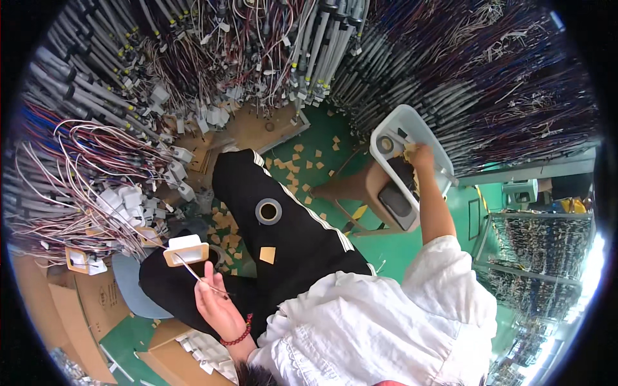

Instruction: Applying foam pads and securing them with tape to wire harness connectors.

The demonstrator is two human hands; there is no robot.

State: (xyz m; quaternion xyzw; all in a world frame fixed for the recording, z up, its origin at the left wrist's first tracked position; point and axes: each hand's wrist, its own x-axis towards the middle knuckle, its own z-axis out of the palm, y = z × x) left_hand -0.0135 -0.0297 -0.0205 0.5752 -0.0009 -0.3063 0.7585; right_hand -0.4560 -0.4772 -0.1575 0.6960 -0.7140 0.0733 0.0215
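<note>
In my left hand [219, 309] is a thin pale strand [187, 266], a wire or a slim rod, pinched between the fingers. It runs to a white plastic housing [185, 242] with a tan flange, which sits just beyond my fingertips over my lap. My right hand [421, 157] reaches into a white plastic bin [449, 172] on the right. Its fingers are closed at a small yellowish thing [409, 152], too small to make out. A roll of tape [385, 144] lies in the bin near that hand.
The bin rests on a brown stool [370, 186]. On my black trousers lie another tape roll [268, 211] and a tan square [267, 255]. Bundled wires [84, 148] with white housings crowd the left and far side. Tan scraps [293, 167] litter the green floor. Cardboard boxes [96, 302] stand lower left.
</note>
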